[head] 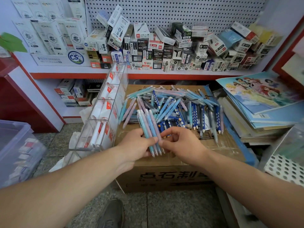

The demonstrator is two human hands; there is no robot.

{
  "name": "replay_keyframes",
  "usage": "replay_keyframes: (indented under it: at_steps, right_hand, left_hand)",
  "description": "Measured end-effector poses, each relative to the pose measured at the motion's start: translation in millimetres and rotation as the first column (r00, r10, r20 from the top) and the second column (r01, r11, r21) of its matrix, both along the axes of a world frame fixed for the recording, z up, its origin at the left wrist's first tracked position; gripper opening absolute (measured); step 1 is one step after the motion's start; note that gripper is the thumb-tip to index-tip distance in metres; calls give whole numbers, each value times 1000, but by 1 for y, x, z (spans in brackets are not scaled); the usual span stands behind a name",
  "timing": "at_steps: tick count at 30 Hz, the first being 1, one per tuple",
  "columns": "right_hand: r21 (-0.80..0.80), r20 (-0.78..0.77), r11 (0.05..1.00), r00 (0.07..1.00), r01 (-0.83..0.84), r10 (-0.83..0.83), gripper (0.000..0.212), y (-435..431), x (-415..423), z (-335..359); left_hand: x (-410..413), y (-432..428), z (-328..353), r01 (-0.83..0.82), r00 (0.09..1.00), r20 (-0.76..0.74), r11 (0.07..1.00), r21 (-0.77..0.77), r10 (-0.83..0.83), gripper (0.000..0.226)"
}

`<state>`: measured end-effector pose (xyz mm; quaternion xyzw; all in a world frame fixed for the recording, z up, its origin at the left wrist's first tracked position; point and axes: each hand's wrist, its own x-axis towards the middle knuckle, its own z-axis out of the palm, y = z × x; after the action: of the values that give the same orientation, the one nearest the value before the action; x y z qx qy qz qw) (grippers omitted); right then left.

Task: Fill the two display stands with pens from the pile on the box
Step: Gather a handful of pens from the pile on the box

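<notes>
A pile of pens in blue, teal and pale pink lies spread over the top of a cardboard box. My left hand grips a small bundle of pens, tips pointing toward me. My right hand pinches the same bundle from the right, near the tips. A clear acrylic display stand with several compartments leans against the box's left side. Its lowest compartment holds two white pens. I see only this one stand.
A shelf behind the box is heaped with small pen cartons under a pegboard. Stacked notebooks lie to the right, a perforated white rack at the near right. A translucent plastic bin stands on the floor at left. My shoe is below.
</notes>
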<state>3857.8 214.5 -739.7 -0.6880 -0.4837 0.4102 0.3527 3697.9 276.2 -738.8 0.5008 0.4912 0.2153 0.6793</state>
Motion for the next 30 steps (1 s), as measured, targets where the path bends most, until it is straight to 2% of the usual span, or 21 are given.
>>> replay_keyframes:
  at_steps: [10,16,18,20,23,25,30]
  right_hand:
    - [52,-120,999,993,4,3,24,-1,-3,-1]
    - [57,-20,996,997,-73,74,27,1,-2,7]
    - [57,-53,994,994,-98,101,21,3,3,16]
    - [70,-44,997,999,-24,28,15,11,16,19]
    - [133,258,987,958,95,-127,8,30,39,9]
    - [152,426,987,897,57,-118,15,39,47,-1]
    - [165,696,983,716,-83,-57,38,60,48,-14]
  left_hand:
    - [-4,1,4,-16,998,67,997,-71,21,24]
    - [-3,5,5,-23,995,98,997,-79,30,28]
    - [-2,6,5,-33,996,85,998,-53,38,33]
    - [0,7,3,-39,997,60,999,-33,41,29]
    - [-1,9,-1,-24,999,22,1000,-14,25,26]
    - [-1,10,-3,-4,1000,-11,1000,16,4,28]
    - [0,12,-7,21,999,-40,998,56,-19,32]
